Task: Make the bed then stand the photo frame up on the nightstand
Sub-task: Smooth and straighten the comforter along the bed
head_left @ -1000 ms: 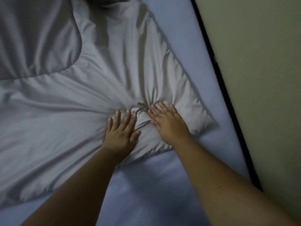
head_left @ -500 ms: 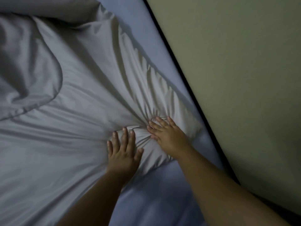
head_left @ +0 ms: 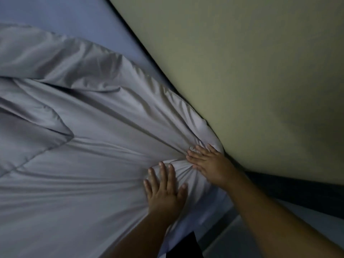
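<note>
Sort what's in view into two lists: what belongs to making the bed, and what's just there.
Belongs to the job: grey duvet, bunched at its corner; blue sheet under it; left hand and right hand, both pressing flat on that corner.

Just there: wall beside the bed; dark strip below the wall; black object at the bottom edge, unidentifiable.

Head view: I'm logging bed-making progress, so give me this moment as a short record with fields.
left hand: flat, fingers straight, pressing on the comforter
right hand: flat, fingers straight, pressing the comforter's bunched corner beside the wall
comforter state: grey, wrinkled, creases radiating from under both hands, a fold lying over it at left
blue sheet: bare at top left, along the wall
</note>
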